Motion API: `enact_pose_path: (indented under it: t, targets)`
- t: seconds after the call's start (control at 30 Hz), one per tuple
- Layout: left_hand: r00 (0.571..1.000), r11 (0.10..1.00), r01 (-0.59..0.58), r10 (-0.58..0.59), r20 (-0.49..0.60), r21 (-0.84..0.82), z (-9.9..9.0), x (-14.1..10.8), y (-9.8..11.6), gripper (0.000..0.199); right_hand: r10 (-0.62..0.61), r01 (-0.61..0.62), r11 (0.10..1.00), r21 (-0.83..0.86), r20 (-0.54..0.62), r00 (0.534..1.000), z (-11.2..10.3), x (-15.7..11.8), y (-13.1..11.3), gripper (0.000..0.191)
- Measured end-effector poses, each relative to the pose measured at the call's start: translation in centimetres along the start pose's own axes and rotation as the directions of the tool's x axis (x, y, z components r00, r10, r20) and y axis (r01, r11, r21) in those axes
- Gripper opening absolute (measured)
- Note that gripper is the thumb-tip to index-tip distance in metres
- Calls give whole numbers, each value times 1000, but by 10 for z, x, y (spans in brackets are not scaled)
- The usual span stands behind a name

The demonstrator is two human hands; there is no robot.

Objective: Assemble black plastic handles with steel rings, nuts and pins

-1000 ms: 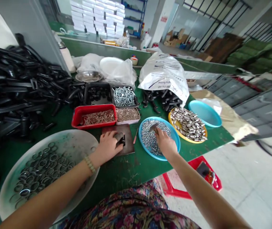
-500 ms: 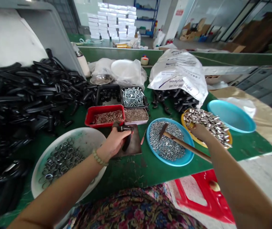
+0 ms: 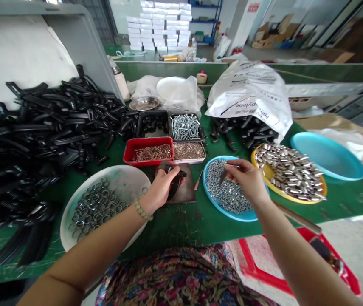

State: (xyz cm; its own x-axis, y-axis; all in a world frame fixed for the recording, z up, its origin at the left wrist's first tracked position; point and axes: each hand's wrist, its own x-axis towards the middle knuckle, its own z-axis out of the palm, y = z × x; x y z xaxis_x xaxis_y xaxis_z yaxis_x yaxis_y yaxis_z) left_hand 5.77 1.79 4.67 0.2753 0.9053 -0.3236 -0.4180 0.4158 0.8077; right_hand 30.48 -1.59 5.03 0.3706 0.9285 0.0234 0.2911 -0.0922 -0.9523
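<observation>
Black and curved, a handle-like part [image 3: 174, 187] is grasped by the left hand [image 3: 162, 186], over the metal plate [image 3: 186, 194], its smooth end showing below the thumb. Since half a second ago, the right hand [image 3: 244, 175] has come from the yellow tray [image 3: 268, 171] of metal cylinders [image 3: 291, 170], now to its right, to above the blue tray [image 3: 244, 216] of nuts [image 3: 229, 197], with the hammer [image 3: 297, 216] beneath it; its fingers are bent together, but I cannot tell whether they pinch something.
</observation>
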Motion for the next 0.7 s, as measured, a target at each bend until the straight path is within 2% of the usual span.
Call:
enact_pose_path:
  t: [0.1,0.23,0.4,0.53,0.7]
  targets:
    - [999,998,-39,37,31,46,1,-7,3,44,-40,-6,978,207,214,976,47,-14,-18,28]
    - [995,992,-100,98,34,75,-2,-12,6,49,-24,-70,963,261,342,939,78,-22,-28,25]
    - [990,984,-134,128,58,115,-12,-10,3,37,-10,-87,962,259,351,936,87,-25,-29,24]
    - [992,977,-120,123,-7,175,-17,-8,0,34,-18,-82,954,288,327,945,90,-26,-29,25]
    - [998,996,-51,53,-20,70,-20,-8,-1,38,-47,-60,952,299,335,941,93,-26,-23,25]
